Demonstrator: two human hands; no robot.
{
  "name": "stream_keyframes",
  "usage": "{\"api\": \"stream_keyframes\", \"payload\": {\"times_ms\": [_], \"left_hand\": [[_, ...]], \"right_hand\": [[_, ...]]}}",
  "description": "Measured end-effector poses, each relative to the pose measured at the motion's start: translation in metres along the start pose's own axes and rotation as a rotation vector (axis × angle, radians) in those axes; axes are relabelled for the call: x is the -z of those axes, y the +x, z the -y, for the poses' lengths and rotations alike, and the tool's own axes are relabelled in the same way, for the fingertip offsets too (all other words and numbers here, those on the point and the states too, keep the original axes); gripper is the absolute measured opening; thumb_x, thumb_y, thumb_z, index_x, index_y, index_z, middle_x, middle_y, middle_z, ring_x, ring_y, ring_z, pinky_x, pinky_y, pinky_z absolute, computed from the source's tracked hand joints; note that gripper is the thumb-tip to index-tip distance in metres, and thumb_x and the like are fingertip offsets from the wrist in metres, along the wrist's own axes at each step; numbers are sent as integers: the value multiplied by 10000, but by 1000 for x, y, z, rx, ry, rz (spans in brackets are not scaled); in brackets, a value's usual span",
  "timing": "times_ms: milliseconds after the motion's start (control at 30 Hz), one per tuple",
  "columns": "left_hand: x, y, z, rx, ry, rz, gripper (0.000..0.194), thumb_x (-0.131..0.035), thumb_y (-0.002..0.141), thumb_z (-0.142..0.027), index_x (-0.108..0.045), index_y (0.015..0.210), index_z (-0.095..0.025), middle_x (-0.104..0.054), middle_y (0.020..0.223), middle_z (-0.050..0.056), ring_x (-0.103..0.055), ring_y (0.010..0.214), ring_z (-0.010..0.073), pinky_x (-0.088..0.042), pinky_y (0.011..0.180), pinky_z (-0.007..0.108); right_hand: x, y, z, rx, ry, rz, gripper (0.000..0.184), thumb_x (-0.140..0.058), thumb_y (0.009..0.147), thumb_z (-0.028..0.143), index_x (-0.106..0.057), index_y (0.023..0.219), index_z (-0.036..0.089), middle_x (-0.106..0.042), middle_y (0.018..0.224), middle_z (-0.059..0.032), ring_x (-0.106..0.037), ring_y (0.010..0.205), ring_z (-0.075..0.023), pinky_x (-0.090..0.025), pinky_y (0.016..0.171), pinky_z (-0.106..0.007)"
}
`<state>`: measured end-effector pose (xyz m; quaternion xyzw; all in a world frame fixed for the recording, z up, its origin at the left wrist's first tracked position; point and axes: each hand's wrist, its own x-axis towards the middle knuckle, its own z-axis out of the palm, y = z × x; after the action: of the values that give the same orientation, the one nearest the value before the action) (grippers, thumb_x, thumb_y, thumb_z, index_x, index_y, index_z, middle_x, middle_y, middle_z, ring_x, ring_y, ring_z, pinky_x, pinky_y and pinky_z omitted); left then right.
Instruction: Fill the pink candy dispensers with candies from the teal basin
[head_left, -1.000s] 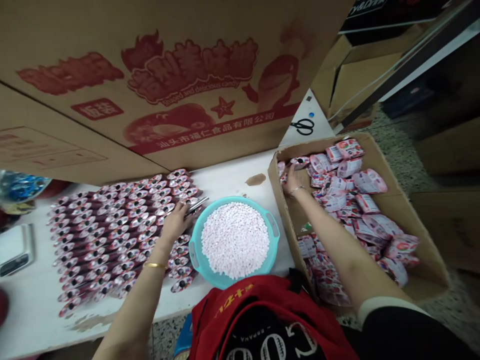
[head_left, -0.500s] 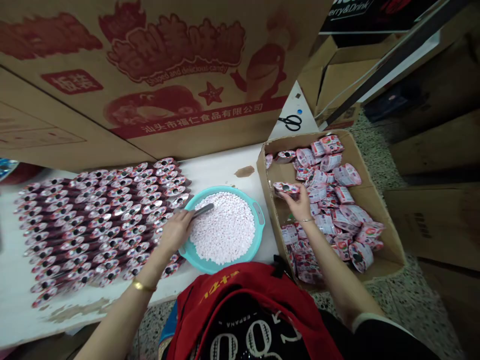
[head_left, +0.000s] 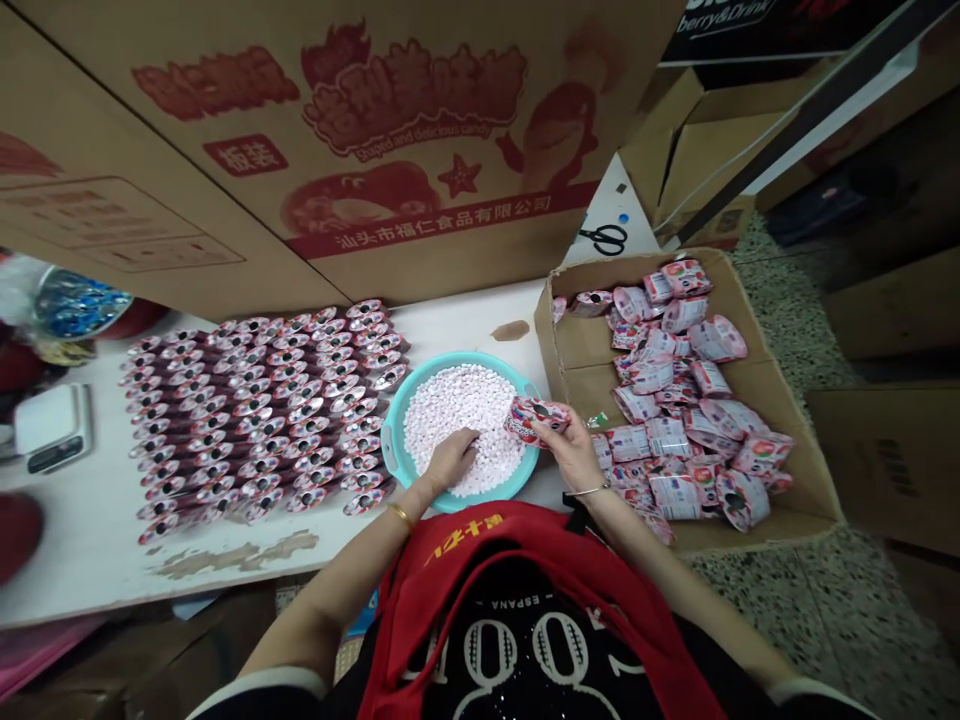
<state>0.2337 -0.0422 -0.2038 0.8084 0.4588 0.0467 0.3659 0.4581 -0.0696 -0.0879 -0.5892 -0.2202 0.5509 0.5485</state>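
My left hand [head_left: 452,460] is closed low in the round turquoise basin [head_left: 388,445], its fingertips among small white-pink candies [head_left: 457,395]. The narrow grey metal scoop in its grip is almost wholly hidden by the fingers and candies. In my right hand [head_left: 576,452] is a red and pink printed packet [head_left: 537,418], tilted over the basin's right side. Similar packets [head_left: 660,375] lie jumbled in the open cardboard box [head_left: 806,470] on the right. To the left, upright packets [head_left: 255,410] with dark round openings on top stand in close rows.
Large printed cartons [head_left: 420,230] wall off the back of the white table [head_left: 82,560]. Black scissors [head_left: 606,238] lie behind the box. At far left are a white scale [head_left: 52,425] and a bowl of blue-wrapped pieces [head_left: 82,305]. A slanted dark bar [head_left: 810,115] crosses the upper right.
My right hand has brought a packet leftward from the box to the basin. My left hand has moved from the basin's left rim into the candies. The view has shifted left.
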Motion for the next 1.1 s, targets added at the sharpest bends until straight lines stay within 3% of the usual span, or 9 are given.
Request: {"api": "stream_keyframes", "payload": {"times_ms": [100,200,333,433,633,800,867,967,1100], "left_hand": [[15,-10,-2,-16,-110,-43,287,-487,913,-313,-543,1177,-214,-637,1104,55,-597,1000,172,-491,890,315],[51,-20,-2,-63,-187,-103,293,-489,918,-365,-544,1159,-208,-642,1058,69,-603,974,183,-492,875,332],[106,-30,-12,-131,-69,-90,288,-468,929,-352,-537,1166,-203,-641,1043,80,-591,990,197,-480,885,351],[134,-31,-31,-144,97,-34,276,-450,934,-308,-537,1175,-206,-636,1039,78,-582,1000,203,-472,891,354],[152,-18,-87,-135,564,94,208,-417,921,-164,-594,1027,-181,-632,928,90,-570,895,233,-469,766,360],[160,-12,-115,-193,675,113,199,-428,898,-111,-607,953,-179,-625,900,89,-553,873,244,-451,727,364],[166,-11,-105,-199,651,82,205,-417,908,-134,-608,966,-182,-621,896,89,-550,858,247,-448,720,369],[169,-11,-64,-111,621,30,211,-416,910,-160,-605,1002,-180,-619,919,98,-553,865,246,-450,743,374],[135,-16,-1,9,502,182,228,-422,869,-96,-617,953,-179,-633,915,96,-581,902,234,-459,811,372]], "right_hand": [[5,7,-17,139,-178,-30,455,-784,673,393,-547,1029,238,-675,1024,-21,-638,943,-195,-525,903,-386],[11,15,-26,277,-405,-1,407,-729,735,392,-550,1062,228,-658,1022,-43,-632,929,-210,-520,872,-385],[6,22,-34,450,-675,85,299,-639,809,330,-559,1075,218,-627,1053,-89,-608,988,-249,-503,883,-415],[-5,23,-39,535,-757,211,272,-589,822,231,-550,1091,228,-611,1065,-97,-587,1023,-263,-490,906,-438],[-16,22,-50,605,-807,321,311,-551,822,165,-538,1126,233,-600,1101,-101,-559,1086,-270,-474,943,-457],[-14,25,-56,612,-796,326,240,-543,860,216,-542,1099,225,-615,1076,-103,-569,1067,-262,-477,931,-449],[-11,27,-57,604,-775,291,229,-549,859,228,-541,1088,218,-616,1074,-103,-575,1054,-258,-477,929,-445],[-6,27,-55,567,-737,221,240,-566,855,255,-535,1090,218,-615,1084,-102,-585,1044,-252,-482,920,-433],[0,27,-49,506,-675,131,282,-602,847,323,-531,1102,225,-625,1084,-88,-607,1015,-237,-496,896,-400]]}}
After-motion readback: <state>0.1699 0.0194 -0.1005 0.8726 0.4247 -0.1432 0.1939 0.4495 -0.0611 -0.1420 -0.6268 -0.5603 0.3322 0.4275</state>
